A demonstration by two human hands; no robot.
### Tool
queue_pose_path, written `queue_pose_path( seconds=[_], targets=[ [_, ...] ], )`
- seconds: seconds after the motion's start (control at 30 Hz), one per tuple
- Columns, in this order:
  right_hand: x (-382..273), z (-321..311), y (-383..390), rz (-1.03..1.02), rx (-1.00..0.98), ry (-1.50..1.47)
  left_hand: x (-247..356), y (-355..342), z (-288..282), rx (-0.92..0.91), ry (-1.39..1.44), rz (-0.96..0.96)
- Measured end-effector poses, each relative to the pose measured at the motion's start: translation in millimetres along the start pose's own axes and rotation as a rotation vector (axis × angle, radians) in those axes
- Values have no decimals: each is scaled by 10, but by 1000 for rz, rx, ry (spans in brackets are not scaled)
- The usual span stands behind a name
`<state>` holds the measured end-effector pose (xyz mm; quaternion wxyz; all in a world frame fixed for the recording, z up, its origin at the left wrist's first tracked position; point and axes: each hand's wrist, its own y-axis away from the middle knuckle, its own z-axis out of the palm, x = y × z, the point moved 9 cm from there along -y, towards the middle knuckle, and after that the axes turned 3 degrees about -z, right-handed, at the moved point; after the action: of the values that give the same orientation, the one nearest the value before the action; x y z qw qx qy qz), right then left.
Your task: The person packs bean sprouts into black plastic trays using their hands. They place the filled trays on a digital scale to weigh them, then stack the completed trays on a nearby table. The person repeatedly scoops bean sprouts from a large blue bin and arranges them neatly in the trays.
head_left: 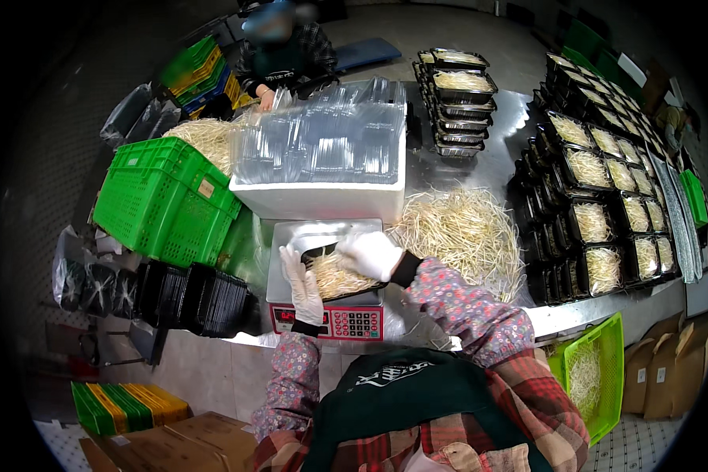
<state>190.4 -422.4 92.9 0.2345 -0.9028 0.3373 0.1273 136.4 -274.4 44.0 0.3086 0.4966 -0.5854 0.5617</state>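
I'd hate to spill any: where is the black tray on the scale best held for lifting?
Grip the tray by its rim at both ends, probably from left and right: it's oblong and open, loose sprouts lie inside, and the white foam box stands behind.

They wear 2 white gloves (371, 256), floral sleeves (476, 303), a green apron (393, 405).

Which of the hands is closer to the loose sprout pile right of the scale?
Right: the right hand is just left of the sprout pile; the left hand is farther left, beside the tray.
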Motion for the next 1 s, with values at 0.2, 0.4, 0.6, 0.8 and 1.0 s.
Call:
queue_pose_path(
  seconds=[0.2, 0.4, 0.6, 0.8, 1.0],
  targets=[
    [206, 400, 136, 60, -200, -69, 33, 66, 378, -371, -906, 215],
    [698, -62, 495, 356, -164, -153, -38, 59, 373, -390, -1008, 173],
    [1294, -610, 1226, 697, 112, -686, 49, -4, 146, -299, -610, 106],
    [1833, -185, 1948, 838, 51, -410, -22, -184, -537, -109, 127, -145],
    [1193, -527, 1077, 615, 186, -839, -208, -248, -1051, 43, 142, -355]
  ],
)
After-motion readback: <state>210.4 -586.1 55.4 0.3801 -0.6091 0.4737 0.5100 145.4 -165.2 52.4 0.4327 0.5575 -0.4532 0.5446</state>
